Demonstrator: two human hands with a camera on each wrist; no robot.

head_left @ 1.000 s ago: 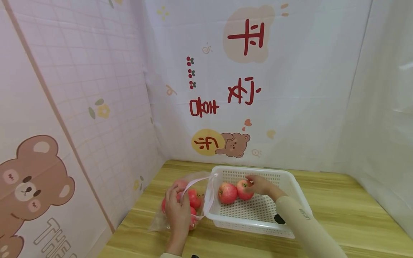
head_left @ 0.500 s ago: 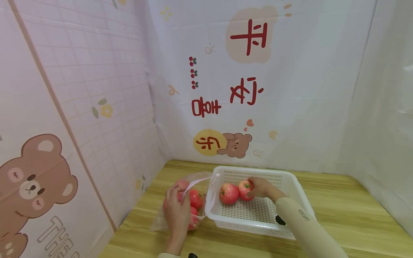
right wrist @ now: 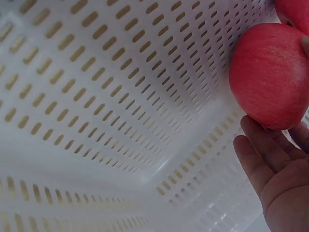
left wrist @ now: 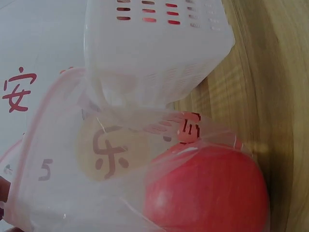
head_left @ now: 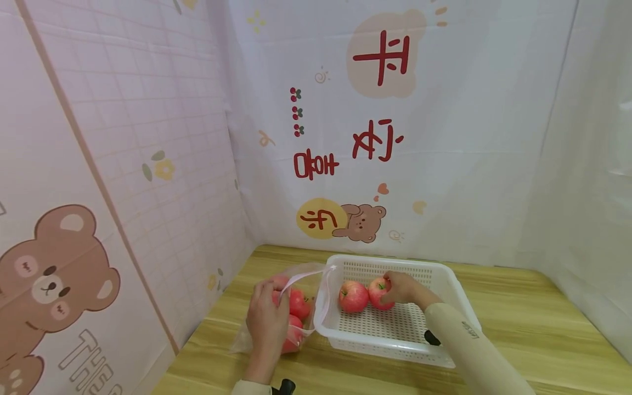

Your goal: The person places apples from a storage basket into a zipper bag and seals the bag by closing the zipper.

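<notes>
In the head view, a white perforated plastic basket (head_left: 395, 343) stands on the table with two red apples inside. My right hand (head_left: 406, 287) grips the right-hand apple (head_left: 379, 296), fingers behind it and thumb in front; the other apple (head_left: 353, 297) sits right beside it. In the right wrist view the fingertips curl under the held apple (right wrist: 268, 77). A clear plastic bag (head_left: 316, 280) with a pale pink edge lies left of the basket, several apples (head_left: 298, 304) inside. My left hand (head_left: 268, 321) pinches the bag's edge, its fingertips just showing at the left border of the left wrist view.
The wooden table (head_left: 523, 307) extends to the right of the basket. Printed white cloth walls (head_left: 444, 137) enclose the back and sides. The bag's open mouth overlaps the basket's left rim (head_left: 321, 318).
My right hand has closed in around the right-hand apple, its thumb coming to the front. My left hand has shifted slightly left with the bag's edge. The head view has turned a little left.
</notes>
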